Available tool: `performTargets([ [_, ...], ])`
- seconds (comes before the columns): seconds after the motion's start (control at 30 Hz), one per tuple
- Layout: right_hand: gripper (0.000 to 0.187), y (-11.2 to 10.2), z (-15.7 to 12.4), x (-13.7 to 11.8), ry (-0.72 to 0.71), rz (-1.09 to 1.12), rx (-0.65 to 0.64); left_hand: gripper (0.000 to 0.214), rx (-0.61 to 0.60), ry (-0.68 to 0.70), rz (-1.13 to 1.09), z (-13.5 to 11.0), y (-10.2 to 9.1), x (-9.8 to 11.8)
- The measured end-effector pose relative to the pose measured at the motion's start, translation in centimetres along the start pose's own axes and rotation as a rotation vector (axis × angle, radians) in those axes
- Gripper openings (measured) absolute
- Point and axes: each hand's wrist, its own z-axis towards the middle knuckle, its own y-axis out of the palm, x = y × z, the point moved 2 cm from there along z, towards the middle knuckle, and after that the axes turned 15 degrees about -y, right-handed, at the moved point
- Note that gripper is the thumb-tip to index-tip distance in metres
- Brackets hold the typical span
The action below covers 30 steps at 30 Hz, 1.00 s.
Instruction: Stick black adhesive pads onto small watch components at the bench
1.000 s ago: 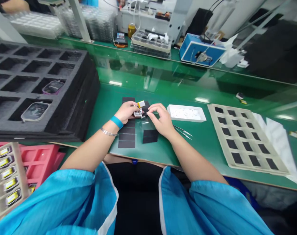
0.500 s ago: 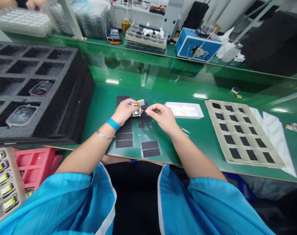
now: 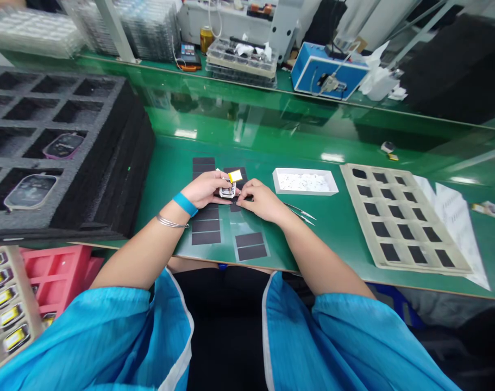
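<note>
Widest thing in front of you is the glossy green work bench [image 3: 337, 233]. On its left sits the tall stack of black foam compartment trays [image 3: 108, 141], and well off to your right lies the flat beige cardboard tray with dark square pads in its cells [image 3: 360, 212]. Closer in, just right of your hands, there's the shallow white plastic dish [image 3: 306, 193]. Under and in front of your hands lie the clear film sheets carrying dark grey rectangular pads [image 3: 206, 225], their rows running away from you.

Now the hands. Your left hand [image 3: 204, 189] rests low on the film, thumb and fingers closed around the small silver metal module with a yellow tab [image 3: 230, 187], gripping it from its left side just above the sheet. The yellow tab sticks out up and away from you, toward the far right.

Your right hand [image 3: 262, 201] is touching distance away, its fingertips [image 3: 239, 202] bunched together and pressed down at the film. I can't tell whether anything is caught between them.

Here's the relation that matters: the module lies just left of and slightly beyond those right fingertips, almost touching them. Its open side faces your right hand, and your left hand is the one that has it.

Smallest item: the thin steel tweezers [image 3: 302, 213] lie free on the bench behind your right wrist, tips pointing right.
</note>
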Motion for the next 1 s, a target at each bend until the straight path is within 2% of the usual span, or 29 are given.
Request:
performTargets([
  [0.17,0.008,-0.8,-0.1,-0.2,-0.041,0.067,-0.016,0.013,0.025,0.009,0.012,0.1,0.2,-0.1],
  [0.33,0.010,-1.6,-0.5,-0.4,-0.042,0.153,0.065,0.012,0.021,0.019,0.024,0.2,0.1,-0.1],
  [0.43,0.002,-1.1,-0.5,-0.3,-0.058,0.057,0.081,0.014,0.008,0.015,0.011,0.2,0.0,-0.1],
  [0.57,0.005,0.2,-0.1,0.1,-0.029,-0.086,0.033,0.014,-0.019,-0.003,-0.010,0.1,0.1,-0.1],
  [0.7,0.007,0.7,0.0,-0.1,0.000,-0.133,-0.027,0.012,-0.018,-0.014,0.007,0.2,0.1,-0.1],
  [0.93,0.011,-1.2,-0.6,-1.1,-0.113,0.099,-0.121,0.013,0.006,-0.001,0.000,0.3,0.0,-0.1],
  [1.0,0.011,-1.9,-0.8,-1.4,-0.124,0.188,-0.087,0.015,0.005,0.003,0.005,0.2,0.1,-0.1],
])
